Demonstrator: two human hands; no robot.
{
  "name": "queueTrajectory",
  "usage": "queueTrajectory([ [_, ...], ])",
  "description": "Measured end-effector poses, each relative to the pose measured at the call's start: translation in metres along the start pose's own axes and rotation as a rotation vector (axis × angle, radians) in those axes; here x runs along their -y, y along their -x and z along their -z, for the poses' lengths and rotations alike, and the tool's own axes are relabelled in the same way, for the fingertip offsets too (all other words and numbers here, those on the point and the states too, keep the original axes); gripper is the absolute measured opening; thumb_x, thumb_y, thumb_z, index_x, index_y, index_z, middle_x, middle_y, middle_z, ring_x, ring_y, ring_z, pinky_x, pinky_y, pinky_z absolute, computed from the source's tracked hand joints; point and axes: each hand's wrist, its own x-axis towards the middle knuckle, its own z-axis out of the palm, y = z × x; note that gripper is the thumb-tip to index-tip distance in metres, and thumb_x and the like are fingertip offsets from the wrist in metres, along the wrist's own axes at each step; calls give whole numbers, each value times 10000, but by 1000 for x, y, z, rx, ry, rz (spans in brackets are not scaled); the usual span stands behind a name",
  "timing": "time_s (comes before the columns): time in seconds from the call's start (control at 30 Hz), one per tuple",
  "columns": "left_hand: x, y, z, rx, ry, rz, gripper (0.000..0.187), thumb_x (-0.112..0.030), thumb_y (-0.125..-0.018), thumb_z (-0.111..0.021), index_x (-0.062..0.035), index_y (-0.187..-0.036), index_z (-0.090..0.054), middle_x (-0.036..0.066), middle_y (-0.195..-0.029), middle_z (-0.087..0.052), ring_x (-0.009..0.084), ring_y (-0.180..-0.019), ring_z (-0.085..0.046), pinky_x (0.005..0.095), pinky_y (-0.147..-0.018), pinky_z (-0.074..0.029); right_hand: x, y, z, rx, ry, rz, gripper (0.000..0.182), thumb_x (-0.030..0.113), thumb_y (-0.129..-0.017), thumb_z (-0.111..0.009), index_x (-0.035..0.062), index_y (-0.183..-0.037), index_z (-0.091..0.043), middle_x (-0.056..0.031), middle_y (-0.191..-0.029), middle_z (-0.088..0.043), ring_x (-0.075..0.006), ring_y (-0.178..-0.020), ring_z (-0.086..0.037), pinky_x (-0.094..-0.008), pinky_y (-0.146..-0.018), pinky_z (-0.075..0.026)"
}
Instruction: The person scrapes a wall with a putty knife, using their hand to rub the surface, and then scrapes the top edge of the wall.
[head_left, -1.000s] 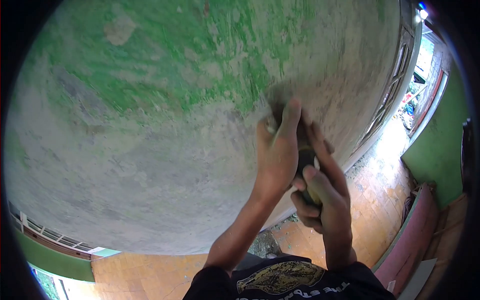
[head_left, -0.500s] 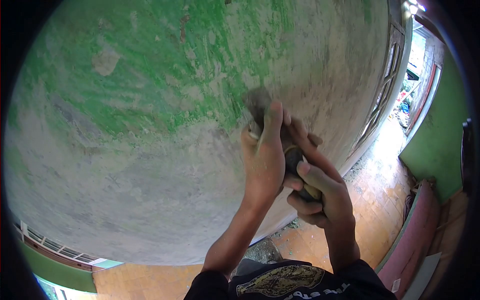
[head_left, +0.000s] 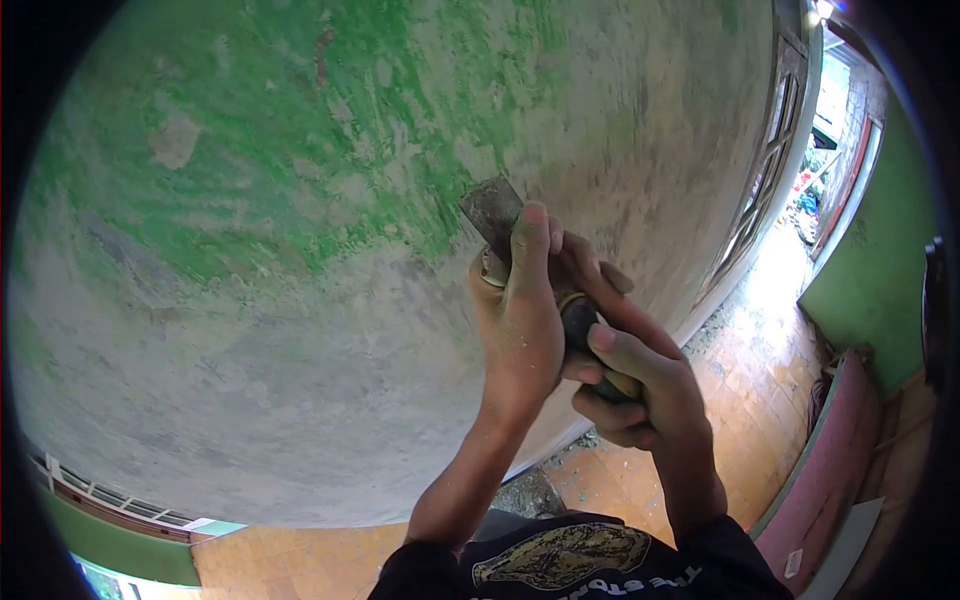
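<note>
A scraper [head_left: 491, 210] with a flat, worn metal blade and a black-and-yellow handle is in both my hands, its blade pointing up and left at the wall. My left hand [head_left: 520, 320] is closed around the base of the blade, thumb lying along it. Lower and to the right, my right hand [head_left: 655, 385] wraps the handle, its thumb on top. The blade's end is at or very near the wall [head_left: 330, 360]; contact is hard to make out. Patchy green paint [head_left: 270, 190] covers the wall's upper left, with bare grey-beige plaster below and to the right.
Orange floor tiles [head_left: 625, 485] carry small flakes and debris along the wall's foot. A grey stone-like block [head_left: 530, 495] stands by my body. At right are a window frame [head_left: 765, 180], a bright doorway [head_left: 830, 110], a green wall [head_left: 870, 260] and a leaning reddish panel [head_left: 825, 450].
The scraper blade has shifted slightly left and is now sharp rather than blurred. My hands moved a little left with it, and the view turned slightly.
</note>
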Motion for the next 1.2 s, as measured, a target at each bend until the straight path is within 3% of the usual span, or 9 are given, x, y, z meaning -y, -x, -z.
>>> queueTrajectory([
  [0.73, 13, -8, 10, 13, -42, -52, 367, -315, -1050, -529, -63, -789, -473, 76, -670, -564, 215, -605, -624, 340, -568, -522, -10, -7, 13, 35, 44, 36, 574, 220, -1039, -515, 276, -1583, -341, -41, -867, -487, -46, -481, -361, -184, -362, -243],
  [0.83, 10, -10, 13, 42, -117, -22, 312, -312, -1056, -519, -86, -844, -479, 79, -704, -553, 266, -656, -655, 382, -625, -550, -1, -11, 8, 55, 31, 48, 576, 212, -1040, -508, 277, -1586, -336, -43, -863, -488, -51, -487, -374, -188, -361, -246],
  [0.9, 4, -7, 6, 14, -99, -34, 361, -308, -1050, -534, -64, -791, -471, 69, -683, -561, 193, -618, -613, 321, -554, -498, -7, -5, 9, 41, 33, 41, 576, 209, -1040, -505, 270, -1587, -334, -42, -861, -486, -52, -488, -376, -189, -361, -244],
  [1.2, 11, -9, 9, 38, -28, -38, 333, -297, -1050, -537, -69, -815, -479, 77, -670, -561, 217, -591, -630, 339, -546, -508, -9, -11, 13, 44, 74, 69, 579, 195, -1039, -497, 226, -1592, -326, -35, -860, -480, -52, -488, -369, -194, -373, -248],
])
